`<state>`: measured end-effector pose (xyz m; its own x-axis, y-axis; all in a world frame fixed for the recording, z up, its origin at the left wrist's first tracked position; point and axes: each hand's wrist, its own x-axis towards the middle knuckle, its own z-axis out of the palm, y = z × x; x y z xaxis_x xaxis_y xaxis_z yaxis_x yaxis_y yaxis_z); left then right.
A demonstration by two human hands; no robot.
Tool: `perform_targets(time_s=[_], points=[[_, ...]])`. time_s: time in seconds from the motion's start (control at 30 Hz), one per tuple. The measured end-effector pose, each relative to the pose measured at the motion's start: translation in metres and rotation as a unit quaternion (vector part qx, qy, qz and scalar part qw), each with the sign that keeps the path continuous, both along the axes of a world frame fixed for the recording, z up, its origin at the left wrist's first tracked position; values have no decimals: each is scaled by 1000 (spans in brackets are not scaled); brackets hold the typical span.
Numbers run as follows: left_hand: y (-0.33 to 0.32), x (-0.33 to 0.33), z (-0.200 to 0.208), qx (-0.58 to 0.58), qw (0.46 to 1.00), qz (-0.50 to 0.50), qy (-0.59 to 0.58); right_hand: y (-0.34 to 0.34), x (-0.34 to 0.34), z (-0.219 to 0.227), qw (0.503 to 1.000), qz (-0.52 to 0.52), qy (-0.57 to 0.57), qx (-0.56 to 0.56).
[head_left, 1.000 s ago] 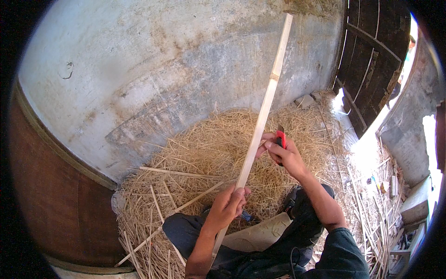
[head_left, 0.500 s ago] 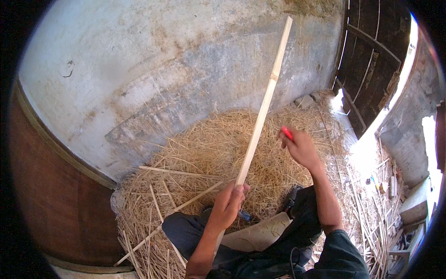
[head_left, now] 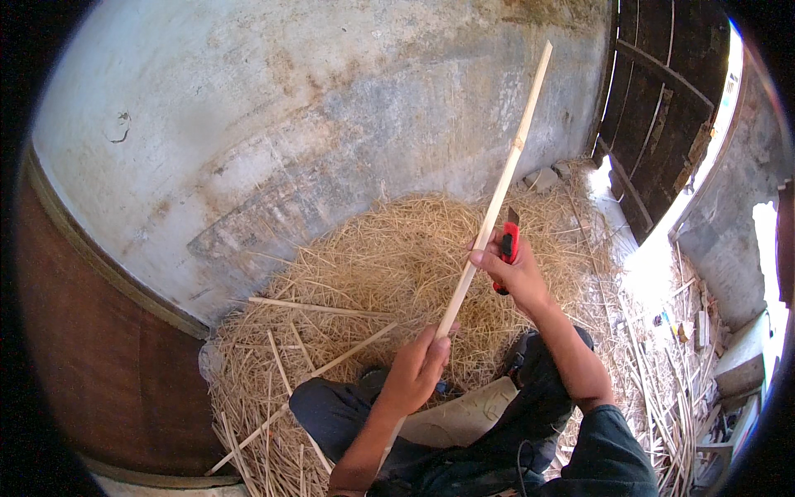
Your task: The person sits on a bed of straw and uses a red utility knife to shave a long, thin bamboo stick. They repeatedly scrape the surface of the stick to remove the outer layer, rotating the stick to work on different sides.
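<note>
A long pale bamboo strip [head_left: 503, 185] with a node in its upper part slants up and to the right, its far end in front of the wall. My left hand [head_left: 414, 371] is closed round it low down, above my left knee. Farther up, my right hand [head_left: 515, 269] holds a red and black utility knife [head_left: 508, 245], its dark blade out and pointing upward beside the strip. The right thumb and fingertips also touch the strip. My palms hide part of the knife handle and the strip's lower stretch.
Straw-like shavings [head_left: 364, 257] cover the floor around my crossed legs. Several loose strips [head_left: 323, 307] lie at the left. A stained wall [head_left: 331, 124] rises ahead, a brown panel [head_left: 108, 348] stands left, and a dark plank door [head_left: 662, 108] is at the right.
My right hand has come left onto the strip, and the knife now shows with its blade up. The strip has swung right and turned edgewise; my left hand has shifted slightly right.
</note>
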<state>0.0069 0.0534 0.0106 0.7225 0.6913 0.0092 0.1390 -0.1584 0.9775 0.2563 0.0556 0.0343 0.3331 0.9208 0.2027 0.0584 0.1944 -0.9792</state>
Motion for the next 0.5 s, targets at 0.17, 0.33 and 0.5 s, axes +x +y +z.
perform_targets(time_s=[0.17,0.33,0.5], points=[[11,-25,-38,-150,978,-141,-1,0,14,-4,997,-31,70,-12],[20,-45,-75,-255,919,-300,-6,1,25,-7,982,-114,114,99],[12,-47,-61,-173,943,-275,65,-11,45,9,952,-189,153,185]])
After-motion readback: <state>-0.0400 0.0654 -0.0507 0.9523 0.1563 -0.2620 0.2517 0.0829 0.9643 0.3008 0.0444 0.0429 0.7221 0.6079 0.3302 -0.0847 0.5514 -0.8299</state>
